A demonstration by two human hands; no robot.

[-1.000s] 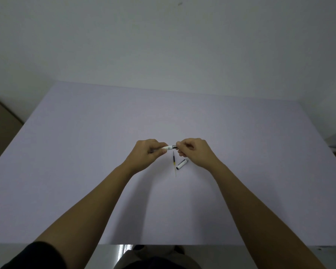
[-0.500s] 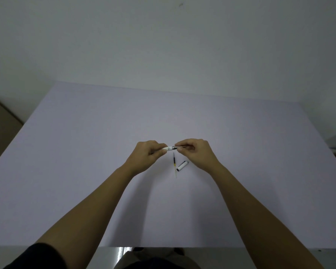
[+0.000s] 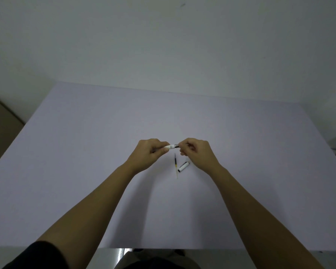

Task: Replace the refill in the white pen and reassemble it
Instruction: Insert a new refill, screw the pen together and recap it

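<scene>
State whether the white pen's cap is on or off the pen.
Off. The cap lies on the table beside a refill.

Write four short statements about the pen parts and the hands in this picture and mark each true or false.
1. Both hands hold the white pen barrel above the table. True.
2. The white cap is fitted on the barrel. False: it lies loose on the table, near the right hand.
3. A thin refill lies on the table beside the cap. True.
4. The left hand rests flat and empty. False: it grips the barrel.
</scene>
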